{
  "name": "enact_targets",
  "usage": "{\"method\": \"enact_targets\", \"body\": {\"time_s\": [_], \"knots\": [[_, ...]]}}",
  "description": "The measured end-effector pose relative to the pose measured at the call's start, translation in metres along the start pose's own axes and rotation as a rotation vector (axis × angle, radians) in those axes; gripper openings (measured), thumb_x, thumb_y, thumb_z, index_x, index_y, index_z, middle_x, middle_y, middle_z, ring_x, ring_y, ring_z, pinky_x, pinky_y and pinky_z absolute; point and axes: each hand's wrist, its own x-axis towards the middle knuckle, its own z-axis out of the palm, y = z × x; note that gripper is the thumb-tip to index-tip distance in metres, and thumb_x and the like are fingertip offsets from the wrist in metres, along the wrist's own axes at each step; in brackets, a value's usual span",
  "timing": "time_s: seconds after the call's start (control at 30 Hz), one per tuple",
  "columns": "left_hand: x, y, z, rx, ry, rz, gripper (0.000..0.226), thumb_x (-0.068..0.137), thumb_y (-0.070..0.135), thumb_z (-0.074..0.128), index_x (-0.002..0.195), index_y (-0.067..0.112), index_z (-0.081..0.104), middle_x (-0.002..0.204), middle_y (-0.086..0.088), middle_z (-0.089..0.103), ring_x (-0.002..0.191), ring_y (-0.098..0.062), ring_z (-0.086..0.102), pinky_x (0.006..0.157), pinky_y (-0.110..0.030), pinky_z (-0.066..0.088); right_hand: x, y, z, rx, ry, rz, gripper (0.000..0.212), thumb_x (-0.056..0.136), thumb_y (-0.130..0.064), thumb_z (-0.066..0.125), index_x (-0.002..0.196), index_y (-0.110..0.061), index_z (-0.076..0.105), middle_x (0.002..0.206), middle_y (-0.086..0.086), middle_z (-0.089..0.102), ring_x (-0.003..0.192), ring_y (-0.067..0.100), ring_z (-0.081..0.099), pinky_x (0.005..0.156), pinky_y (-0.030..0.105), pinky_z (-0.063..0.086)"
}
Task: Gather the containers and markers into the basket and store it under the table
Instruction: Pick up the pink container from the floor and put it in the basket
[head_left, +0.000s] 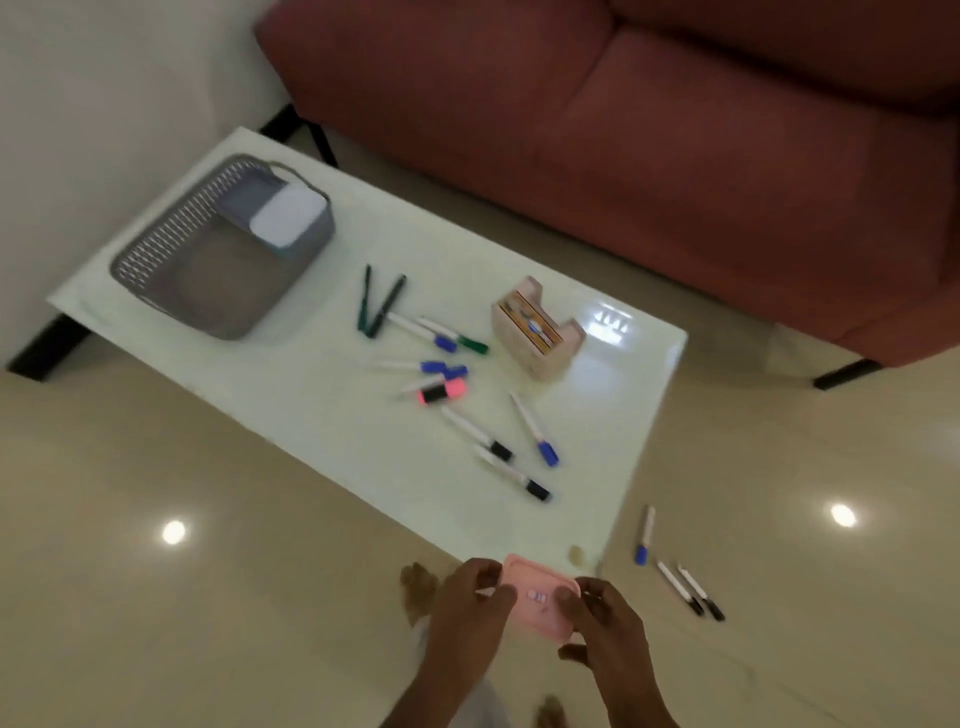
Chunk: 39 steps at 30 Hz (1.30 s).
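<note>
- The left hand (467, 597) and right hand (602, 623) each keep a grip clamped on the pink container (537, 597). The fingers curl over its left and right edges.
- The container is held over the floor (156, 597), just off the near corner of the desk (260, 374). Its flat face is turned up; the hands cover too much to tell its long axis.
- On the floor to the right lie a blue-capped marker (644, 535), cap toward the person, and two black-capped markers (691, 592) side by side, caps pointing near-right.
- More markers (475, 434) are scattered mid-desk at mixed angles, a pink highlighter (441, 391) among them. Two green pens (387, 304) form a V, their long axes running away from the person.
- A beige container (535, 327) stands to their right.
- The grey basket (171, 244) sits at the desk's far left end, with a white-lidded container (285, 215) in its far corner.
- A red sofa (623, 130) stands behind the desk.
</note>
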Motion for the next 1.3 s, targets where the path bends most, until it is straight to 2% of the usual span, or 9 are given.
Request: {"method": "enact_targets", "body": {"time_s": [0.13,0.3,0.47,0.67,0.8,0.87,1.03,1.17,1.3], "knots": [[0.056,0.031,-0.096,-0.003,-0.011,-0.011,0.018,0.069,0.016,0.071,0.087,0.015,0.069,0.091,-0.007,0.074,0.080,-0.028,0.068,0.076,-0.041,0.054,0.029,-0.044,0.096,0.019,-0.051,0.028,0.017,0.080,-0.020,0.078,0.092,-0.011,0.068,0.078,0.003,0.076,0.075,0.025,0.069,0.052,0.036,0.058],[0.120,0.076,-0.215,0.054,0.068,0.039,0.012,0.079,0.008,0.070,0.090,0.013,0.069,0.094,-0.004,0.073,0.087,-0.023,0.068,0.077,-0.041,0.053,0.054,-0.116,0.220,0.073,-0.107,0.040,0.011,0.085,-0.014,0.074,0.091,-0.007,0.068,0.083,0.012,0.074,0.072,0.027,0.072,0.053,0.034,0.057],[0.178,0.144,-0.339,0.097,0.148,0.094,0.009,0.083,0.010,0.066,0.090,0.015,0.070,0.086,-0.008,0.072,0.070,-0.021,0.065,0.063,-0.039,0.057,0.066,-0.211,0.343,0.081,-0.225,-0.029,0.010,0.087,-0.007,0.065,0.097,-0.006,0.066,0.094,0.018,0.072,0.080,0.028,0.072,0.062,0.035,0.060],[0.290,0.213,-0.452,0.100,0.180,0.192,0.016,0.088,0.007,0.059,0.087,0.017,0.071,0.088,-0.013,0.073,0.076,-0.025,0.066,0.073,-0.044,0.057,0.111,-0.301,0.485,0.034,-0.174,-0.183,0.018,0.086,-0.002,0.060,0.101,-0.010,0.064,0.095,0.015,0.071,0.072,0.025,0.071,0.068,0.038,0.063],[0.370,0.210,-0.494,-0.091,0.178,0.106,0.024,0.088,0.002,0.057,0.108,0.007,0.070,0.100,-0.014,0.073,0.088,-0.027,0.067,0.085,-0.042,0.055,0.161,-0.323,0.579,-0.079,0.007,-0.201,0.025,0.082,-0.001,0.057,0.103,-0.010,0.068,0.097,0.011,0.073,0.084,0.029,0.071,0.078,0.044,0.059],[0.402,0.200,-0.502,-0.193,0.184,0.035,0.028,0.085,-0.004,0.055,0.108,0.006,0.069,0.103,-0.016,0.072,0.095,-0.031,0.068,0.092,-0.044,0.054,0.184,-0.324,0.615,-0.129,0.077,-0.172,0.031,0.080,0.001,0.056,0.106,-0.010,0.069,0.102,0.011,0.073,0.092,0.028,0.069,0.083,0.043,0.057],[0.470,0.183,-0.509,-0.319,0.258,-0.062,0.025,0.080,-0.007,0.059,0.094,0.009,0.071,0.079,-0.008,0.072,0.069,-0.023,0.067,0.066,-0.028,0.053,0.232,-0.321,0.674,-0.166,0.226,-0.114,0.031,0.082,-0.001,0.055,0.108,-0.008,0.069,0.109,0.011,0.072,0.100,0.026,0.066,0.083,0.030,0.051],[0.503,0.181,-0.511,-0.373,0.291,-0.095,0.021,0.078,-0.011,0.059,0.095,-0.008,0.069,0.078,-0.015,0.071,0.065,-0.025,0.066,0.065,-0.035,0.057,0.253,-0.323,0.696,-0.177,0.303,-0.093,0.029,0.085,-0.004,0.055,0.109,-0.010,0.070,0.108,0.010,0.072,0.102,0.025,0.066,0.080,0.025,0.045],[0.509,0.182,-0.510,-0.366,0.307,-0.139,0.017,0.079,-0.012,0.059,0.089,-0.002,0.068,0.087,-0.021,0.071,0.073,-0.029,0.068,0.070,-0.037,0.058,0.261,-0.319,0.705,-0.174,0.319,-0.057,0.027,0.086,-0.005,0.055,0.108,-0.008,0.069,0.107,0.013,0.072,0.100,0.028,0.066,0.086,0.035,0.052]]}}
